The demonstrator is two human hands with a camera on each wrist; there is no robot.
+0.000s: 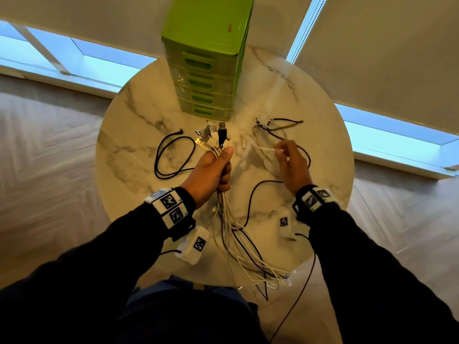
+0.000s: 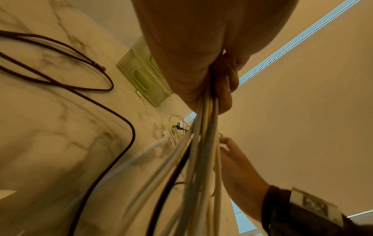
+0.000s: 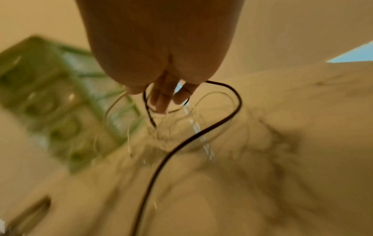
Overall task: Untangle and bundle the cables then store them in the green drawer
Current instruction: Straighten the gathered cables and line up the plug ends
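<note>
My left hand (image 1: 219,160) grips a bundle of mostly white cables (image 1: 233,234) upright, with its USB plugs (image 1: 213,136) fanned out above the fist and the tails trailing off the table's near edge. The left wrist view shows the same bundle (image 2: 201,143) running out from under the curled fingers (image 2: 224,89). My right hand (image 1: 282,150) pinches a thin white cable (image 1: 260,147) just above the table, to the right of the bundle. In the blurred right wrist view that white cable (image 3: 113,108) loops below the fingers (image 3: 161,99). The green drawer unit (image 1: 206,70) stands behind, all drawers closed.
A loose black cable loop (image 1: 173,155) lies left of the bundle on the round marble table (image 1: 129,150). Another black cable (image 1: 283,126) lies tangled with white ones at the right, and one black cable (image 1: 250,202) curves toward the near edge. Wooden floor surrounds the table.
</note>
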